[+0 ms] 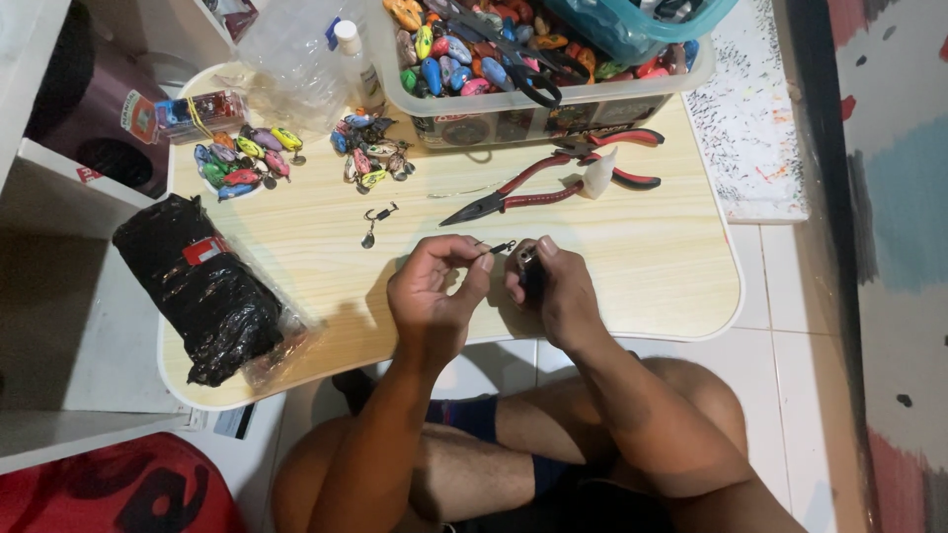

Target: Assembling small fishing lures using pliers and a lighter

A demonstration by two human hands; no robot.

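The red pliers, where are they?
In the head view, the red pliers lie on the wooden table, just beyond the right hand and in front of the clear tub of colourful lures.

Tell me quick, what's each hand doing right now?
Left hand: fingers pinched on a small metal hook piece.
Right hand: closed around a small dark object.

Pliers (pixel 553 188) on table (pixel 671 276) behind both hands; tub (pixel 553 109) behind pliers; wrapped bundle (pixel 202 286) at left.

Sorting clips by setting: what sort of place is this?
Likely a home hobby corner for making fishing lures: a low wooden table on tiled floor, a tub of painted lures, red-handled pliers.
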